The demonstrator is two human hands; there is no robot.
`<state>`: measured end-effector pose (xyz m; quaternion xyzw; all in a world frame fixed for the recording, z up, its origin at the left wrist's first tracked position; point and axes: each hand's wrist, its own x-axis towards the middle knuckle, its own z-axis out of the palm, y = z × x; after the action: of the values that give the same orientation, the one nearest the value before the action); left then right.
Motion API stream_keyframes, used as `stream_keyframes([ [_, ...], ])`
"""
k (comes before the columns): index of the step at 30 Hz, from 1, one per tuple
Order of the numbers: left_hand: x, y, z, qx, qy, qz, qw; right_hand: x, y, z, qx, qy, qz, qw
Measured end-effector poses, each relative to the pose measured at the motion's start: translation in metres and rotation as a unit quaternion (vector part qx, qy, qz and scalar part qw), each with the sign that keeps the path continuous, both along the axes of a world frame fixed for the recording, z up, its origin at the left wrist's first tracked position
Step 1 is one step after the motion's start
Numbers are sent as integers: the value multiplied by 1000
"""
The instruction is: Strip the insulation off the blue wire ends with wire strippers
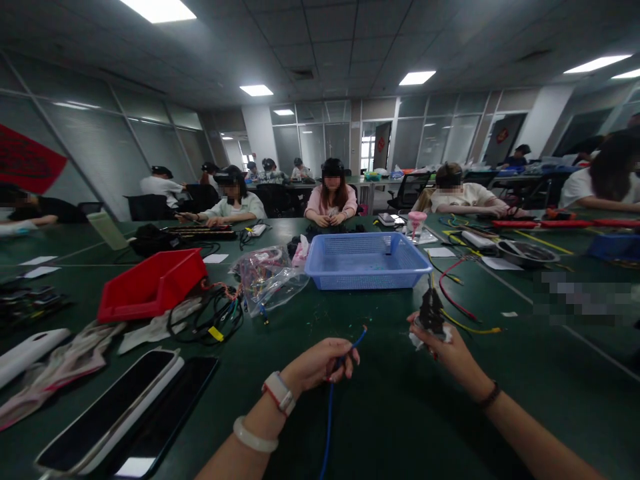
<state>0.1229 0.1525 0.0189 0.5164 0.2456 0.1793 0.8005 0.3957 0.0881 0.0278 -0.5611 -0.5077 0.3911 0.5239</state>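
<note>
My left hand [320, 363], with a watch and a pale bangle on the wrist, pinches a blue cable [329, 427] near its upper end. The cable's tip points up and right, and the rest hangs down to the bottom edge. To the right, my right hand [447, 343] is closed around a dark tool [431, 312] with whitish material at its base; the tool's exact kind is hard to make out. The cable and the tool are apart. Beyond both hands stands a blue plastic basket [367, 279], with small scraps on the green table [385, 373] before it.
At the left are a red bin [145, 293], a plastic bag of wires [265, 273], black cables [213, 320], gloves [65, 373] and two phones [165, 400]. Loose coloured cables [465, 320] and a metal bowl [527, 252] lie right. Several people sit across the table.
</note>
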Motion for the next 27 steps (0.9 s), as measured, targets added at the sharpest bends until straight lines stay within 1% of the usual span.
stream_keyframes([
  [3, 1, -4, 1, -7, 23, -24, 999, 2, 1, -2, -5, 39, -5, 999],
  [6, 1, -5, 4, -11, 35, -30, 999, -1, 5, -5, -2, 78, -13, 997],
  [11, -1, -4, 7, -8, 44, -28, 999, -6, 7, -5, -4, 81, 4, 997],
  [15, -1, -5, 7, -3, 45, -22, 999, -10, 6, -6, -13, 64, 21, 998],
  [18, -1, -6, 6, 0, 44, -15, 999, -15, 4, -10, -2, 45, -1, 999],
  [23, -3, -5, 5, -1, 47, -10, 999, -27, 4, -18, 9, 49, -53, 997],
  [27, -5, -4, 3, -14, 45, -5, 999, -32, 5, -20, 7, 46, -67, 997],
])
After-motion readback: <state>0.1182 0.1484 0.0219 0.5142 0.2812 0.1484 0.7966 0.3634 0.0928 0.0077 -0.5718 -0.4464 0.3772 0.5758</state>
